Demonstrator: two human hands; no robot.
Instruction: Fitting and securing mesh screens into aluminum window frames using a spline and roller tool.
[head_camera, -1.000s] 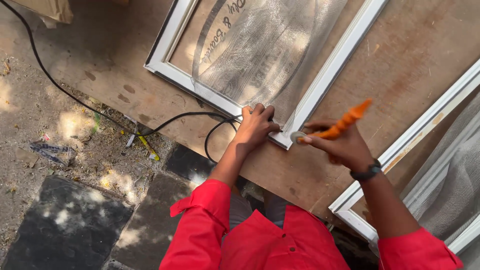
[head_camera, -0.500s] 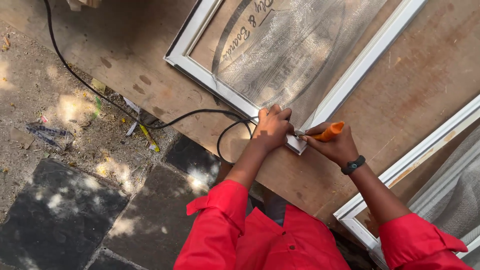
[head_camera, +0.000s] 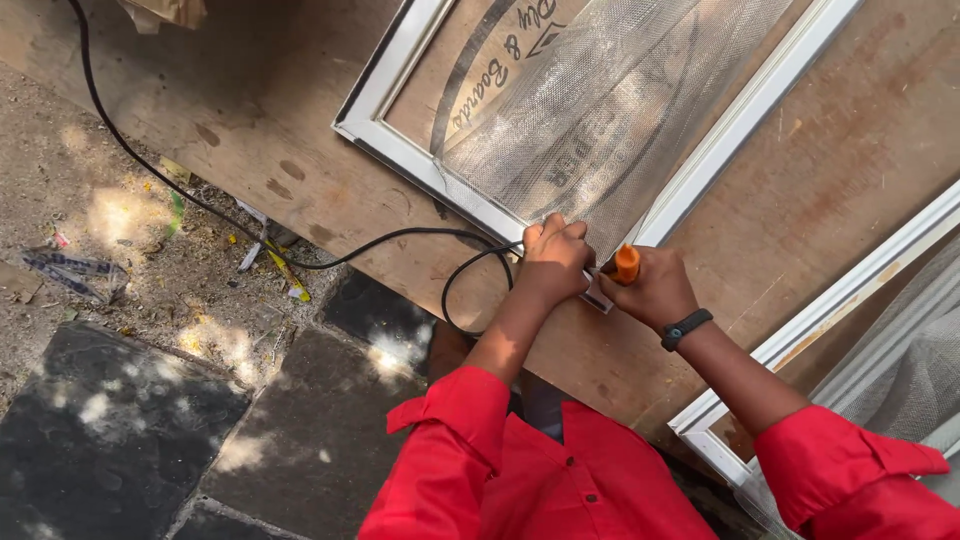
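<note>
Plywood board (head_camera: 300, 170) carries a white mesh-screen frame (head_camera: 400, 150). At its near corner, the left hand (head_camera: 553, 262) presses fisted on the mesh edge while the right hand (head_camera: 655, 290) grips an orange-handled tool (head_camera: 627, 263); steady downward pressure along the groove seems best.

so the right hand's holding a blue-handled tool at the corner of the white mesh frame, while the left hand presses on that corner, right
Not quite: the tool in the right hand has an orange handle, not blue, as the head view shows. The left hand does press on the corner of the white mesh frame.
</note>
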